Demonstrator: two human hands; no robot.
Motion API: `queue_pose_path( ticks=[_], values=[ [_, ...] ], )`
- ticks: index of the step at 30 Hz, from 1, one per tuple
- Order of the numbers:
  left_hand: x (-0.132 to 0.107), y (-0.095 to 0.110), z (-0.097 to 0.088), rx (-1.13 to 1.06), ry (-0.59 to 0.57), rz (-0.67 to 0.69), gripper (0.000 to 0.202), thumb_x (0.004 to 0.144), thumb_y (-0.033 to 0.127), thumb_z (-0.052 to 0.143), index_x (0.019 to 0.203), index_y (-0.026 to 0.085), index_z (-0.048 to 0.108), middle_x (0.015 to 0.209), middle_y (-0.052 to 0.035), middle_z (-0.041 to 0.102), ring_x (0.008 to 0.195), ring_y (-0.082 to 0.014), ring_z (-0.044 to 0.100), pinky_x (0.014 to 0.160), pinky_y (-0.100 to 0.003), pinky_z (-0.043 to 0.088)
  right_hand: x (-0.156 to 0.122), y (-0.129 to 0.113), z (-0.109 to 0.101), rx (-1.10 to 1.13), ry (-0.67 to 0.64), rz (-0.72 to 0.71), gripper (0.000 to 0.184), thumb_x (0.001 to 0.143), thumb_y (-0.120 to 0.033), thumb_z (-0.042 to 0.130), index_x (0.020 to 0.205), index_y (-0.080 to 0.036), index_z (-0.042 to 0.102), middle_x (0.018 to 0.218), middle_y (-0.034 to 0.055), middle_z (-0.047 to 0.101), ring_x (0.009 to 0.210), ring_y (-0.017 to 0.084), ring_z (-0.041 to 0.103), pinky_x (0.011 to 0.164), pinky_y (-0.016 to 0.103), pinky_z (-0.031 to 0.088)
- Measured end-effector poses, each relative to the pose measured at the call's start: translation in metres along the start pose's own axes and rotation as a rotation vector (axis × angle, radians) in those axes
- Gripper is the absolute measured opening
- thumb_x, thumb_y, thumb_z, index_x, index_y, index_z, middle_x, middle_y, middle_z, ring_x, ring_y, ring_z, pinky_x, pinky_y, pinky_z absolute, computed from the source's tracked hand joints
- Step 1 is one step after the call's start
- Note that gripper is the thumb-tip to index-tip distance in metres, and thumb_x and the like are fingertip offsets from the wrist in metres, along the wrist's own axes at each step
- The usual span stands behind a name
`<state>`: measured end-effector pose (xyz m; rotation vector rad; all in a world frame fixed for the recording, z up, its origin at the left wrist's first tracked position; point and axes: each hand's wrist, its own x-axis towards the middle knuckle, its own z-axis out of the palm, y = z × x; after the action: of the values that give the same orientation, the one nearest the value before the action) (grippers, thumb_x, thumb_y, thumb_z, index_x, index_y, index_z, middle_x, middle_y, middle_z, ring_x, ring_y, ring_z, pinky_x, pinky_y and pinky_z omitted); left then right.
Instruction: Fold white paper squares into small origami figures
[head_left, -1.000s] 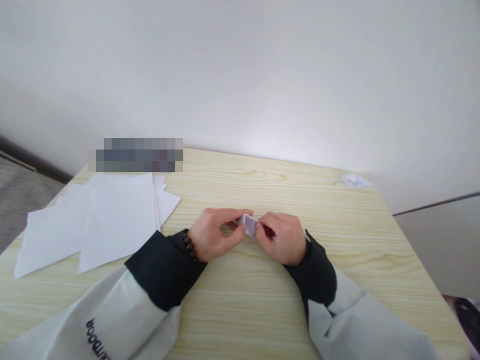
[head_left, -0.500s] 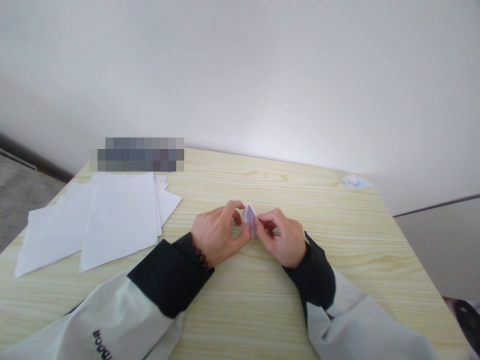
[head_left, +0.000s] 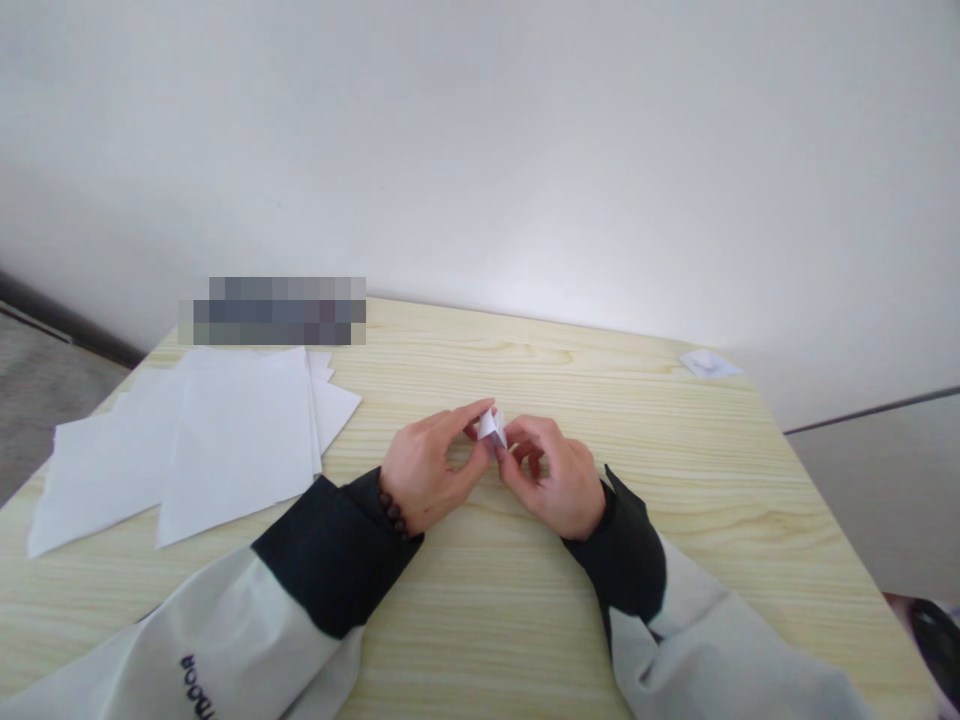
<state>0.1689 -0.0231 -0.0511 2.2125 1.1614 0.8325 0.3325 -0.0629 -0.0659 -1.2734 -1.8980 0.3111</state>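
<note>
Between my hands is a small piece of folded white paper [head_left: 492, 427], held just above the wooden table [head_left: 480, 590]. My left hand [head_left: 431, 462] grips its left side between thumb and forefinger, with a dark bead bracelet at the wrist. My right hand [head_left: 553, 472] pinches the paper's right side, thumb low and forefinger higher. Both thumbs come close together at the lower edge. The folded paper shows several pointed flaps at the top; the fingertips hide part of it.
Loose white paper sheets [head_left: 236, 440] lie overlapping on the left of the table. Behind them is a blurred-out object [head_left: 274, 312]. A small folded paper piece [head_left: 709, 363] rests at the far right corner. A white wall [head_left: 480, 160] stands behind the table.
The folded paper has gone from a flat pointed shape to a spread one with flaps. My left forefinger has closed onto it, and my right fingers have shifted slightly left.
</note>
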Motion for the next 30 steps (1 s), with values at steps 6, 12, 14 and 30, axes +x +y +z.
queue_pose_path(
  ticks=[6,12,14,30],
  values=[
    [-0.0019,-0.0046,0.0033,0.041,0.014,0.077,0.043,0.081,0.02,0.049,0.124,0.017,0.051,0.099,-0.0063,0.068,0.079,-0.0152,0.063,0.076,-0.028,0.051,0.0005,0.0007,-0.0002,-0.037,-0.001,-0.01,0.02,0.08,-0.022,0.054,0.099,-0.022,0.047,0.073,-0.0027,0.067,0.047,0.008,0.058,0.047,0.019,0.045],
    [-0.0029,-0.0064,0.0034,-0.062,-0.046,0.216,0.053,0.081,0.011,0.043,0.133,0.014,0.038,0.112,-0.0098,0.063,0.095,-0.0161,0.062,0.085,-0.027,0.05,0.0004,0.0017,-0.0002,-0.02,-0.051,-0.004,0.023,0.079,-0.021,0.056,0.1,-0.022,0.047,0.079,-0.0009,0.066,0.054,0.009,0.06,0.05,0.02,0.045],
    [-0.0034,-0.0068,0.0037,-0.085,-0.061,0.268,0.055,0.081,0.009,0.04,0.136,0.014,0.033,0.12,-0.0108,0.059,0.108,-0.0169,0.057,0.093,-0.029,0.046,0.0005,0.002,-0.0006,-0.028,-0.056,-0.019,0.024,0.078,-0.021,0.056,0.1,-0.022,0.047,0.079,-0.0012,0.066,0.056,0.009,0.061,0.051,0.02,0.045],
    [-0.0045,-0.009,0.0055,0.051,-0.016,0.224,0.047,0.08,0.017,0.045,0.127,0.009,0.047,0.085,-0.0087,0.067,0.075,-0.0166,0.062,0.068,-0.027,0.052,0.0007,0.0014,-0.0025,-0.071,-0.016,-0.069,0.028,0.078,-0.017,0.053,0.105,-0.02,0.047,0.075,-0.0015,0.067,0.049,0.008,0.057,0.049,0.019,0.045]
  ],
)
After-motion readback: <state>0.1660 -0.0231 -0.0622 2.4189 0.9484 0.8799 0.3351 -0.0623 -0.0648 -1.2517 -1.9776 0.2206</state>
